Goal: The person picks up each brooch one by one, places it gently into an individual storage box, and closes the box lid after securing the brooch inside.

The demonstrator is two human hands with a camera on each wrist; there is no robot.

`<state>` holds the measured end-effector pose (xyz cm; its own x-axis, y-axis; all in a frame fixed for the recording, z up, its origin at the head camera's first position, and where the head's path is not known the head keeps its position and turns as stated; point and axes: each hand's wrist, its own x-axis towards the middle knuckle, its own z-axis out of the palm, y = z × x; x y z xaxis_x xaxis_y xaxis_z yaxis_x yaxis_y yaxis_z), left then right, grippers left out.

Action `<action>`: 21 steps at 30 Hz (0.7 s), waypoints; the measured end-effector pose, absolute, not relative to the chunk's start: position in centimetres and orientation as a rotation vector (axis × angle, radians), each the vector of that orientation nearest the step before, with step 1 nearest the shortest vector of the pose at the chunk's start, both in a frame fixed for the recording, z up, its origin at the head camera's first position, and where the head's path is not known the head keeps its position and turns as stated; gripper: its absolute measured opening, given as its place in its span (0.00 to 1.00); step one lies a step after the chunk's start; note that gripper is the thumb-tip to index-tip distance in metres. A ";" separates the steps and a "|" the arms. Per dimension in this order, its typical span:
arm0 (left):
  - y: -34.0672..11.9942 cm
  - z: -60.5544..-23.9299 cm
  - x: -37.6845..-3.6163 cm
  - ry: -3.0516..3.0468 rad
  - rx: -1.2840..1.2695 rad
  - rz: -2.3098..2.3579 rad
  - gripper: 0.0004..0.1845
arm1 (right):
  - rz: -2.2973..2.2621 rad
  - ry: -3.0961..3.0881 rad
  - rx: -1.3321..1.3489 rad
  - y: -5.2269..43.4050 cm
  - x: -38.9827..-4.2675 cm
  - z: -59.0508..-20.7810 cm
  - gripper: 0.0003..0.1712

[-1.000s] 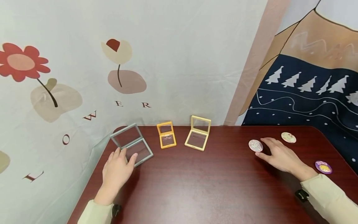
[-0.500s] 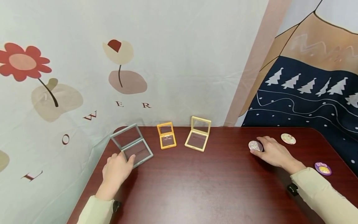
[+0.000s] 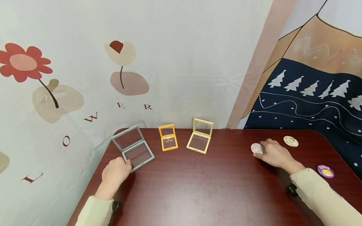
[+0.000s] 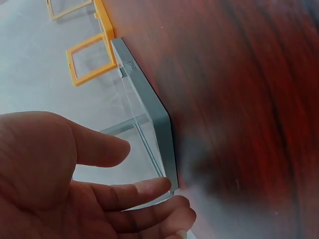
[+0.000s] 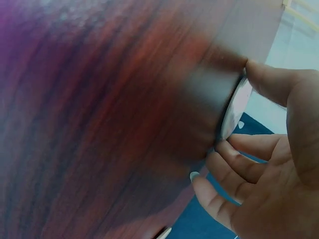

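Observation:
On the dark red table (image 3: pixel 203 188) my left hand (image 3: pixel 124 164) lies at the near corner of an open grey display case (image 3: pixel 133 149). In the left wrist view the left hand (image 4: pixel 144 169) is relaxed. Its fingertips (image 4: pixel 157 185) touch the corner of the grey case (image 4: pixel 149 104), and the thumb hangs above the clear pane. My right hand (image 3: pixel 261 150) is on a sparkly round badge (image 3: pixel 255 148). In the right wrist view the right hand (image 5: pixel 233 112) pinches the edge of the sparkly badge (image 5: pixel 240 94) between thumb and fingers.
A small orange case (image 3: pixel 168 141) and a pale yellow case (image 3: pixel 200 135) stand open at the back of the table. A cream badge (image 3: pixel 290 141) and a purple badge (image 3: pixel 326 171) lie to the right. Printed cloth hangs right behind the table.
My left hand has slid back from the grey case's pane to its near corner and curled a little. My right hand has closed its thumb and fingers around the sparkly badge.

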<state>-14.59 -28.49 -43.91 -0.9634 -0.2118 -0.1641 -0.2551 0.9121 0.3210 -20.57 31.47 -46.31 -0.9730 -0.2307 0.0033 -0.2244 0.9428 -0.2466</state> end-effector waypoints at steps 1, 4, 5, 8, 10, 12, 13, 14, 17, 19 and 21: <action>-28.5 -43.9 -14.6 2.941 -0.364 0.517 0.23 | -0.386 3.068 -0.359 31.5 -20.6 -46.3 0.40; -28.4 -43.9 -14.7 2.929 -0.366 0.504 0.23 | -0.393 3.059 -0.352 31.5 -20.7 -46.3 0.38; -28.4 -44.0 -14.7 2.927 -0.367 0.499 0.23 | -0.394 3.056 -0.352 31.5 -20.7 -46.2 0.37; -28.3 -44.1 -14.8 2.920 -0.368 0.480 0.23 | -0.401 3.044 -0.355 31.5 -20.8 -46.1 0.36; -28.3 -44.2 -14.8 2.922 -0.365 0.470 0.24 | -0.408 3.035 -0.358 31.6 -20.9 -45.9 0.36; -28.3 -44.2 -14.9 2.926 -0.360 0.465 0.24 | -0.416 3.030 -0.364 31.6 -20.9 -45.8 0.35; -28.3 -44.3 -14.9 2.927 -0.358 0.466 0.24 | -0.418 3.029 -0.365 31.6 -20.9 -45.8 0.35; -28.3 -44.3 -14.9 2.924 -0.358 0.470 0.24 | -0.419 3.028 -0.369 31.6 -20.9 -45.8 0.34; -28.3 -44.3 -15.0 2.917 -0.352 0.485 0.22 | -0.406 3.033 -0.378 31.6 -21.0 -45.8 0.34; -28.4 -44.3 -15.0 2.908 -0.350 0.492 0.21 | -0.395 3.036 -0.376 31.5 -21.1 -45.9 0.34; -28.4 -44.3 -15.1 2.903 -0.348 0.494 0.19 | -0.389 3.043 -0.372 31.5 -21.1 -45.9 0.34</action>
